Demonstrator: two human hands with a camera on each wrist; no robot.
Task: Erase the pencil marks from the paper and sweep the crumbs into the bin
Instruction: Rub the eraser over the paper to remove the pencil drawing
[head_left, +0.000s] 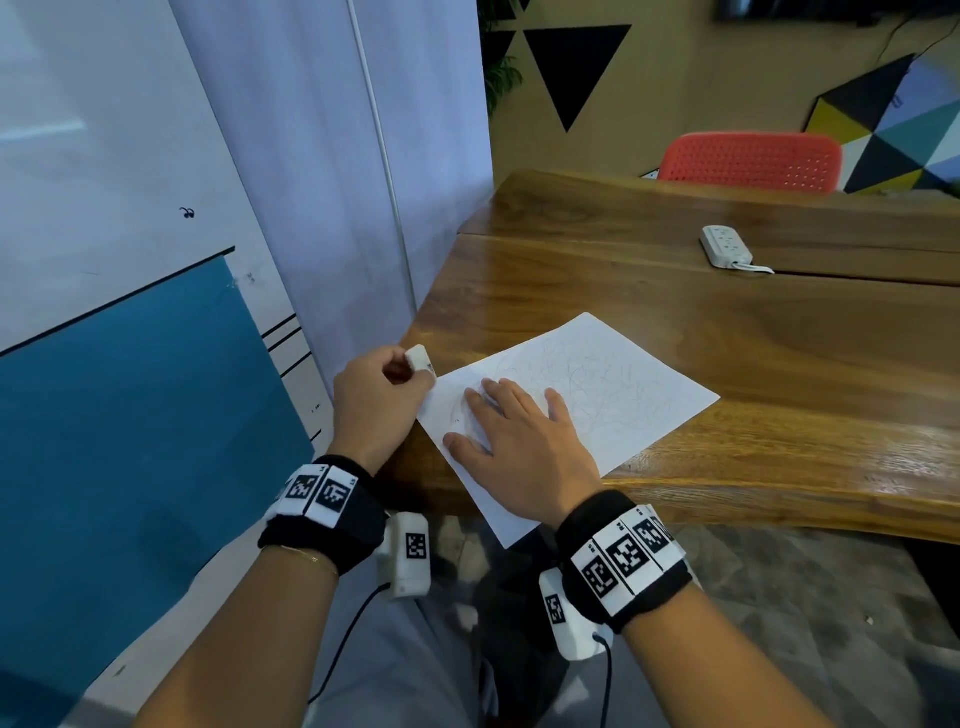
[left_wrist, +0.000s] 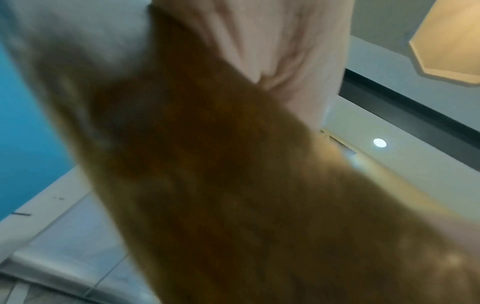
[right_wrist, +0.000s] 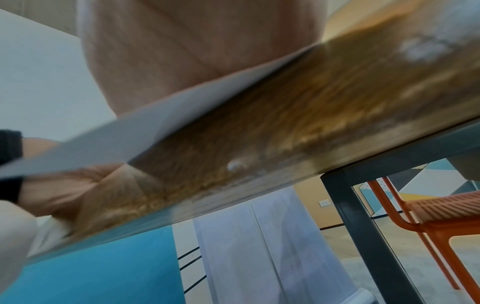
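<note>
Paper (head_left: 618, 384): white sheet, faint grey pencil scribble over its middle and far part; lies skewed on the near-left corner of the wooden bench (head_left: 727, 322), its near corner jutting past the bench edge. From the right wrist view the sheet shows as a thin grey edge (right_wrist: 155, 123) running under the palm.

Eraser (head_left: 418, 358): small white block, a dark smudge at its lower end; held clear of the bench, just off the paper's left corner.

Left hand (head_left: 376, 400): knuckles up, wrist bent, placed at the bench's left edge. Fingers (head_left: 415, 381) curled in, narrow, thumb and forefinger pinching the eraser, which sticks up above the fingertips. Left wrist view is blurred; only palm and wood grain read, grip not visible there.

Right hand (head_left: 519, 441): palm down, flat on the near-left part of the paper. Fingers (head_left: 498, 392) straight, spread fairly wide, pressing the sheet to the bench; fingertips point toward the eraser side, scribble lies beyond and to the right of them.

Wrists: black bands with white coded tags and small white camera units on both.

Farther off: white power strip (head_left: 726, 247) well beyond the fingers on the far bench; red perforated chair (head_left: 750, 162) behind it.

Bin: cannot tell where it is.
</note>
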